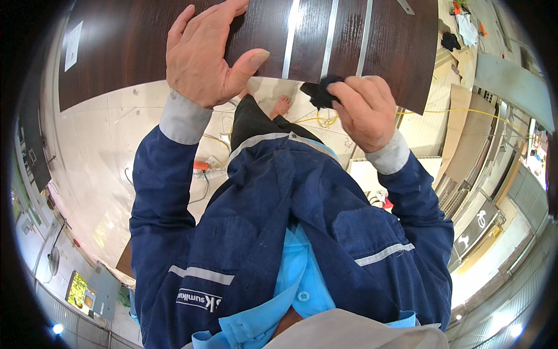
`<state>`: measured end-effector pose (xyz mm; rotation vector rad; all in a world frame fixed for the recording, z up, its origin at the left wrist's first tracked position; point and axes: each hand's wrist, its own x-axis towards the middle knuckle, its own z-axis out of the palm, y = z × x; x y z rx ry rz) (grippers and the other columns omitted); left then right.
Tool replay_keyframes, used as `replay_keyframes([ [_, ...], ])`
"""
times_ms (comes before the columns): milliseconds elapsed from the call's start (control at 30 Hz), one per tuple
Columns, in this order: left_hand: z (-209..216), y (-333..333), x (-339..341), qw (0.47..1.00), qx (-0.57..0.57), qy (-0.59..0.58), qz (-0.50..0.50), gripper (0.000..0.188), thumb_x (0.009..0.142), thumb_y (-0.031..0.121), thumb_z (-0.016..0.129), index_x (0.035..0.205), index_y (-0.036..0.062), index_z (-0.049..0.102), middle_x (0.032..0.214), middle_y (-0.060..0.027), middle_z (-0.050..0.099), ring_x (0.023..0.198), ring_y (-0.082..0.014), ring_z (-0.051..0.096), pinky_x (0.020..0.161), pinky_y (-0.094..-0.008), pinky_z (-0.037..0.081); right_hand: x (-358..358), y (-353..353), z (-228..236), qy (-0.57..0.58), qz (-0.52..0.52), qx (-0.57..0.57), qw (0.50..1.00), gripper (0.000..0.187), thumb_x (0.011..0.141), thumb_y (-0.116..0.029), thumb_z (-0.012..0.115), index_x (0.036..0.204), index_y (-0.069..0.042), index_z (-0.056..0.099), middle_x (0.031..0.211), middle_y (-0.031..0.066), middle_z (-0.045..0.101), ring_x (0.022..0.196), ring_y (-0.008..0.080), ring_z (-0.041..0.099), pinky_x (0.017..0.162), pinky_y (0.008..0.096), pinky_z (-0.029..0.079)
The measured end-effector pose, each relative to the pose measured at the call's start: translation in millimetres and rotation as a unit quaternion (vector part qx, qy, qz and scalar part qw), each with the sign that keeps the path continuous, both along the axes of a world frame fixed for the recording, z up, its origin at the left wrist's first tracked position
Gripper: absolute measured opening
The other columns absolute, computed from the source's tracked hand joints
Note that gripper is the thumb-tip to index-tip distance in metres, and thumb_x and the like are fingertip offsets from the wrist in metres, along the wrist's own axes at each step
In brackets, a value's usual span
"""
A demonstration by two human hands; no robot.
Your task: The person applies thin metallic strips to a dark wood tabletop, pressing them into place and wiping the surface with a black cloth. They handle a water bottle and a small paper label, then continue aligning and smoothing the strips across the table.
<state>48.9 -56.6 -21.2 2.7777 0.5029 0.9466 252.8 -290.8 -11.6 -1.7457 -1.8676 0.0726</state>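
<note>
A dark brown wood-grain panel (pixel 133 46) lies across the top of the view, with light metallic strips (pixel 330 38) running across it. My left hand (pixel 203 61) is over the panel's near edge, fingers stretched out and thumb apart, holding nothing; whether the palm touches the surface is hard to tell. My right hand (pixel 366 110) is closed round a bunched black cloth (pixel 322 92) at the panel's near edge, just below the strips. A white label (pixel 73 46) is stuck at the panel's left end.
A yellow cord (pixel 453 110) and other cables run over the pale floor (pixel 110 145). An orange tool (pixel 201 166) lies on the floor to the left of my legs. Brown boards (pixel 474 125) lean at the right, and another black cloth (pixel 450 41) lies beyond the panel's right end.
</note>
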Motion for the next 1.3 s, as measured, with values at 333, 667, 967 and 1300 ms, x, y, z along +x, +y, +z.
replay_keyframes([
  [333,-15,13,-3,1.000,0.002,0.006,0.006,0.073,0.102,0.070,0.043,0.143,0.0116,0.061,0.128,-0.0045,0.074,0.119,-0.0236,0.069,0.118,-0.0476,0.037,-16,30,-24,-0.011,0.030,0.051,0.998,0.033,0.072,-0.011,0.076,0.105,-0.008,0.071,0.098,0.0043,0.069,0.084,0.0244,0.064,0.073,0.0389,0.049],
  [667,-19,11,-1,1.000,-0.012,0.007,0.006,0.076,0.100,0.073,0.044,0.143,0.0132,0.061,0.126,-0.0043,0.075,0.120,-0.0236,0.069,0.120,-0.0480,0.036,5,-1,-13,-0.045,-0.039,0.123,0.991,0.030,0.073,-0.007,0.078,0.104,-0.007,0.075,0.096,0.0054,0.069,0.085,0.0244,0.064,0.073,0.0386,0.049],
  [967,-18,14,-2,1.000,-0.019,-0.018,-0.010,0.069,0.099,0.068,0.052,0.140,0.0141,0.064,0.124,-0.0061,0.075,0.118,-0.0256,0.070,0.119,-0.0496,0.037,23,-35,-31,-0.071,-0.060,0.088,0.992,0.028,0.076,-0.011,0.074,0.104,-0.011,0.073,0.096,0.0050,0.067,0.086,0.0237,0.062,0.073,0.0381,0.046],
  [1300,4,4,9,0.991,0.038,0.128,-0.026,0.102,0.079,0.083,0.067,0.155,0.0172,0.049,0.160,-0.0142,0.049,0.149,-0.0339,0.044,0.124,-0.0547,0.028,96,-140,11,0.155,-0.435,0.045,0.886,0.017,0.094,-0.009,0.079,0.107,0.000,0.072,0.100,0.0090,0.074,0.091,0.0174,0.070,0.080,0.0305,0.058],
])
